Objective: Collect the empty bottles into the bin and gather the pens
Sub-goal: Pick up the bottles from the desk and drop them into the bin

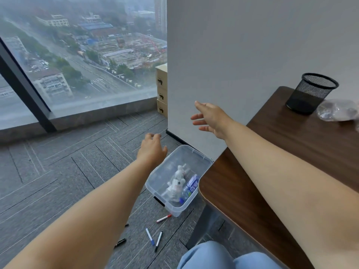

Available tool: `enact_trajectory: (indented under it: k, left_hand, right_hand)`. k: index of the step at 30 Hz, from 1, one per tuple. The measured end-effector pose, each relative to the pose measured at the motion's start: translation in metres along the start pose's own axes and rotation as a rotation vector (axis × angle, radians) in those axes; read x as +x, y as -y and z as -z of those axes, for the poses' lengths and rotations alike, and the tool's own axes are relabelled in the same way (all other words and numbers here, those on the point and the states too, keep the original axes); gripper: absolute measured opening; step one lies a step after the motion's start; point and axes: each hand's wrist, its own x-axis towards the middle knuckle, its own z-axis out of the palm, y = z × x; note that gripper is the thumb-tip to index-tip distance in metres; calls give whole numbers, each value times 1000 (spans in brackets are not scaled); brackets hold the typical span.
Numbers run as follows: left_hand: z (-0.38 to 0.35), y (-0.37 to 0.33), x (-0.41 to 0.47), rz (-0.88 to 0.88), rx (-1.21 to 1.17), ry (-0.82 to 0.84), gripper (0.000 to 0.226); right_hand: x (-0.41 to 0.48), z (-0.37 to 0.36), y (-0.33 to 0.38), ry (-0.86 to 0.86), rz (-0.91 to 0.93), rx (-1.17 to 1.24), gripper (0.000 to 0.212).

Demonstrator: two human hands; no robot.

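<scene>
A clear plastic bin point(202, 162) stands on the carpet beside the table leg. Inside lie crumpled clear bottles point(175, 183) and a blue-labelled bottle point(191, 186). My left hand point(151, 148) hovers just left of the bin's far end, fingers loosely apart, holding nothing. My right hand point(210, 118) is raised in front of the white wall, fingers spread, empty. Several pens lie on the floor in front of the bin: a red-capped marker point(163, 218), a blue-capped one point(150, 236), a black-tipped one point(158, 240) and a black pen point(120, 242). Another crumpled clear bottle point(338, 109) rests on the table.
A dark wooden table point(291, 152) fills the right side, with a black mesh cup point(310, 93) near its back edge. Cardboard boxes point(162, 90) are stacked by the window. A large window spans the left. My knee in blue jeans point(223, 257) shows at the bottom.
</scene>
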Motion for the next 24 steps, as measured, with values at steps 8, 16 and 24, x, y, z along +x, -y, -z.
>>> enact_trajectory:
  k: [8,16,24]
  left_hand:
    - [42,-67,-53,-228,-63,-195,25]
    - [44,-131,-114,-383,-140,-241,23]
    - [9,-220,-164,-563,-178,-170,23]
  right_hand:
    - [-66,28,6,12,64,-61,15]
    - [-150,88,-9,-154,89,-81,10]
    - [-243,164,-40,-365,84,-93,9]
